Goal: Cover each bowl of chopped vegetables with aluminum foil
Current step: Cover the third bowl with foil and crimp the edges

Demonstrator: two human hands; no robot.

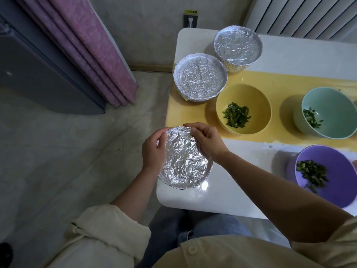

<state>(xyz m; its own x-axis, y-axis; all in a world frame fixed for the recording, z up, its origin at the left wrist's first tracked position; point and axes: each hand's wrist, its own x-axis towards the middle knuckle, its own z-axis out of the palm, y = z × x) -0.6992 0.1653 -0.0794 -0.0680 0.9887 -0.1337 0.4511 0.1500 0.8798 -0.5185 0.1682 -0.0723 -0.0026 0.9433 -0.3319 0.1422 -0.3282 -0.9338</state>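
Observation:
A bowl wrapped in crinkled aluminum foil (183, 159) sits at the table's near left corner. My left hand (153, 149) grips its left rim with curled fingers. My right hand (206, 141) pinches the foil at the far right rim. Two more foil-covered bowls stand farther back, one (200, 77) at the left edge and one (237, 47) behind it. Three bowls stand uncovered with chopped green vegetables inside: a yellow bowl (257, 97), a pale green bowl (336, 105) and a purple bowl (336, 161).
The white table (237, 198) carries a yellow runner (289, 82) across its middle. Its left edge drops to the floor, where a pink folded mat (92, 47) and a grey appliance (38, 74) stand. A white radiator (301, 14) lies behind the table.

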